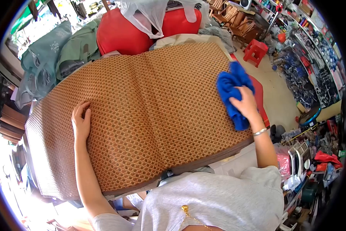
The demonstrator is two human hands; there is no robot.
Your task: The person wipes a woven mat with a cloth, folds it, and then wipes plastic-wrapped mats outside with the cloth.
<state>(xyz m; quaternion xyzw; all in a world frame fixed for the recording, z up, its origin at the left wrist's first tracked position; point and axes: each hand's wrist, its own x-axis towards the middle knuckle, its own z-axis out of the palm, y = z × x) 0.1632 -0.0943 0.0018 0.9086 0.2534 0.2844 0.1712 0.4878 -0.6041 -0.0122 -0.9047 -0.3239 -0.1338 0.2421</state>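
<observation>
A brown woven mat (pixel 180 88) spreads before me, with a raised fold line running down its middle. Near its right edge, my right hand (pixel 245 102) grips a crumpled blue cloth (pixel 228 86) that lies against the weave. The cloth bunches out beyond the fingers on both sides. On the left half of the mat rests my left hand (pixel 81 120), holding nothing, its fingers slightly bent and the thumb apart. A bracelet circles my right wrist.
Behind the mat stand red bags (pixel 121 32) under clear plastic, with green bags (pixel 78 48) to their left. A red stool (pixel 255 52) is on the floor at the right. Crowded shelves (pixel 315 46) line the far right, and mixed goods pile up at lower right.
</observation>
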